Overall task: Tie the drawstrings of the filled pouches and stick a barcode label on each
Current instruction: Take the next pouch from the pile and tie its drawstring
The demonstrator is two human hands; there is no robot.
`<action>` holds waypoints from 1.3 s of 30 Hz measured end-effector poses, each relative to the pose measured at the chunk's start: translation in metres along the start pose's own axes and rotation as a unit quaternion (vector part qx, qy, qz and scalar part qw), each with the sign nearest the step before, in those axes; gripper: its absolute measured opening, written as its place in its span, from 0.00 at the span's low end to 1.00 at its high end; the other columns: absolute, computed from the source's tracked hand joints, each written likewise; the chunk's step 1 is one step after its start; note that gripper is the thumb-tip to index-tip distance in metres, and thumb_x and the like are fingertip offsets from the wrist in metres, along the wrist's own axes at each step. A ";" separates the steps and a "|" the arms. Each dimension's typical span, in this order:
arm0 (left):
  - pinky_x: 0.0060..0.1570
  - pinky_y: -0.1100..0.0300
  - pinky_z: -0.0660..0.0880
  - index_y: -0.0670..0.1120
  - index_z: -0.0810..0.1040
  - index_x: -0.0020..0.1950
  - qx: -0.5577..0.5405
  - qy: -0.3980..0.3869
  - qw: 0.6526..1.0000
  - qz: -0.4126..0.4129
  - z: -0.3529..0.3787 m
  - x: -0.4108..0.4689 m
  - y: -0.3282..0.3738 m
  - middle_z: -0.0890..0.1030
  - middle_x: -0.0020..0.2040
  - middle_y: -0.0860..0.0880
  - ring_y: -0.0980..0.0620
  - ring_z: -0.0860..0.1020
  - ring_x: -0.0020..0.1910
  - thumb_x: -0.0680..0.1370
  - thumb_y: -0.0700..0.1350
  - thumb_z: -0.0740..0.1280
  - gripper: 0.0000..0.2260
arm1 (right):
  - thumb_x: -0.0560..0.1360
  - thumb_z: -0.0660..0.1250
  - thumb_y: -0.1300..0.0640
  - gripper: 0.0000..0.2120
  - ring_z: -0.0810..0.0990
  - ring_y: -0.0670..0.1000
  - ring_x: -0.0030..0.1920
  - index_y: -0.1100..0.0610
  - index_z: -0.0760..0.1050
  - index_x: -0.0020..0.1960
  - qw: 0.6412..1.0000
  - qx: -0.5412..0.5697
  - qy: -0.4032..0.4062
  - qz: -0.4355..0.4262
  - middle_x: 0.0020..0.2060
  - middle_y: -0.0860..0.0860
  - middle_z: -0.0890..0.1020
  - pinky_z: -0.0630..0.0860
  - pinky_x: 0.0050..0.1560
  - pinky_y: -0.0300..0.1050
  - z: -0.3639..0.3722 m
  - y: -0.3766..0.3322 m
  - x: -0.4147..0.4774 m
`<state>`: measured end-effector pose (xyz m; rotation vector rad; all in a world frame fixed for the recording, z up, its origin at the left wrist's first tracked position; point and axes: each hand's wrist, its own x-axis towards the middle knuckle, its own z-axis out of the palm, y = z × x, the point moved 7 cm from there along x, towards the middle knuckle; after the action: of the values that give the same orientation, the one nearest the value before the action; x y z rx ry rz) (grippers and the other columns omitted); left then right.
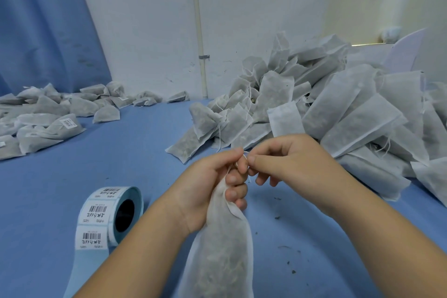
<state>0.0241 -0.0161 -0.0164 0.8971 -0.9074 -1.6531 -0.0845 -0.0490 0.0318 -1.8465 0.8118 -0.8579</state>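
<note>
A filled white pouch [223, 254] hangs upright in front of me, its gathered neck gripped by my left hand [212, 184]. The thin white drawstring [244, 157] loops around my left fingertips above the neck. My right hand [287, 159] pinches that string right beside my left fingers. A roll of barcode labels [108, 213] lies on the blue table to the left of my left forearm, with a strip of labels trailing toward me.
A large heap of untied filled pouches [338, 109] covers the table's right side up to the wall. A lower pile of tied, labelled pouches [48, 118] lies at the far left. Dark crumbs [287, 249] dot the blue table surface [135, 152].
</note>
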 end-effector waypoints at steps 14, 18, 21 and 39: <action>0.23 0.66 0.69 0.45 0.80 0.32 -0.043 0.032 0.997 -0.060 -0.002 -0.003 -0.003 0.68 0.28 0.53 0.58 0.66 0.18 0.68 0.51 0.72 0.10 | 0.75 0.61 0.61 0.11 0.60 0.46 0.24 0.58 0.76 0.34 0.949 0.275 -0.067 0.138 0.27 0.49 0.62 0.60 0.25 0.38 0.028 0.027 0.003; 0.22 0.66 0.70 0.45 0.79 0.32 -0.093 0.018 0.993 -0.073 -0.001 -0.003 -0.002 0.69 0.27 0.53 0.59 0.67 0.17 0.66 0.51 0.74 0.10 | 0.74 0.61 0.59 0.11 0.55 0.43 0.19 0.58 0.77 0.34 0.887 0.418 -0.119 0.157 0.20 0.46 0.58 0.56 0.19 0.35 0.044 0.026 0.003; 0.21 0.67 0.70 0.45 0.80 0.32 -0.095 0.035 0.992 -0.070 -0.005 -0.003 -0.001 0.70 0.27 0.53 0.59 0.67 0.17 0.67 0.51 0.73 0.11 | 0.72 0.62 0.57 0.09 0.55 0.43 0.17 0.57 0.76 0.35 0.868 0.451 -0.143 0.150 0.19 0.46 0.58 0.56 0.18 0.35 0.050 0.025 0.003; 0.21 0.65 0.68 0.45 0.81 0.27 0.001 0.209 0.977 0.036 -0.027 -0.001 -0.001 0.70 0.27 0.52 0.56 0.67 0.19 0.63 0.51 0.76 0.12 | 0.74 0.57 0.62 0.13 0.61 0.49 0.22 0.55 0.65 0.31 0.965 0.214 -0.048 0.141 0.22 0.50 0.61 0.61 0.25 0.40 0.033 0.045 0.010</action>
<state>0.0478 -0.0189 -0.0293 1.1457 -0.6416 -1.3298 -0.0596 -0.0584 -0.0181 -1.3443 0.7388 -0.6914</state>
